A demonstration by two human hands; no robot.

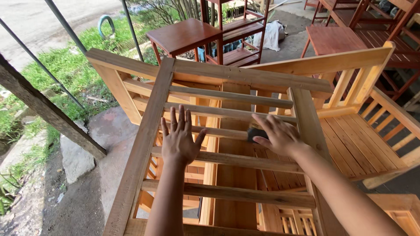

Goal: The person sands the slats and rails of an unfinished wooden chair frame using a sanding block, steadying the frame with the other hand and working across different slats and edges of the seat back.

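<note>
Bare pale wood forms the slatted frame point(227, 131) under both hands. Left hand point(179, 140) lies flat with fingers spread on its slats, while right hand point(280, 136) presses a dark sanding block point(255, 133), just left of its thumb, against one slat. Beyond the fingertips stands a red-brown stained table point(186, 35).

No packages, labels, signs or screens anywhere in view.

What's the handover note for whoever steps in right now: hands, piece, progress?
Left hand: open, flat on the slats of the unfinished pale wooden slatted frame.
Right hand: pressing a small dark sanding block onto a slat.
The frame lies across bare wooden chairs; stained red-brown tables stand behind.
Done: cannot tell which slats are already rubbed.
Left: the frame is still bare wood.
</note>
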